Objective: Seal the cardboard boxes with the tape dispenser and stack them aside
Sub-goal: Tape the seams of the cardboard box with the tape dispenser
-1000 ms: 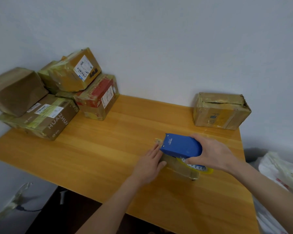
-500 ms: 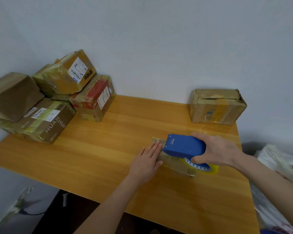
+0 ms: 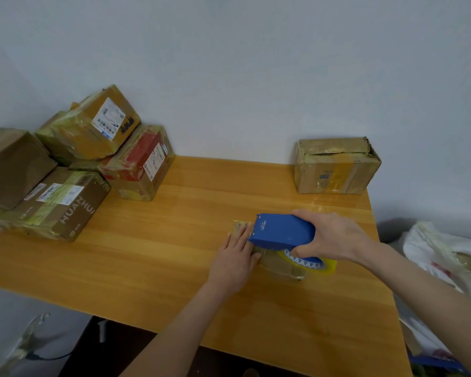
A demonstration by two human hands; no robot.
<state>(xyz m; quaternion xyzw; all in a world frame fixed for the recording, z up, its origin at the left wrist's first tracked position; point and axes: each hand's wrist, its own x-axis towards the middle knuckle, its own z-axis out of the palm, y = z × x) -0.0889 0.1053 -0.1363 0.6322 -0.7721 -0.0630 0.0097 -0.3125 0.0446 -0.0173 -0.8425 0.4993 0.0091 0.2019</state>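
We held the blue tape dispenser (image 3: pixel 282 231) in our right hand (image 3: pixel 335 235), the grip clamped round the rear of its casing. Directly beneath the dispenser a small flat box (image 3: pixel 280 269) lay on the wooden surface (image 3: pixel 147 254). Our left hand (image 3: pixel 235 261) pressed that box just left of the dispenser, fingers straight and flat. Well to the dispenser's left sat a pile of taped boxes (image 3: pixel 74 164). Behind it to the right, one more box (image 3: pixel 335 167) stood at the wall.

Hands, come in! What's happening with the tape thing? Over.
Left hand flat on small box. Right hand grips tape dispenser over it. Nothing blocking.
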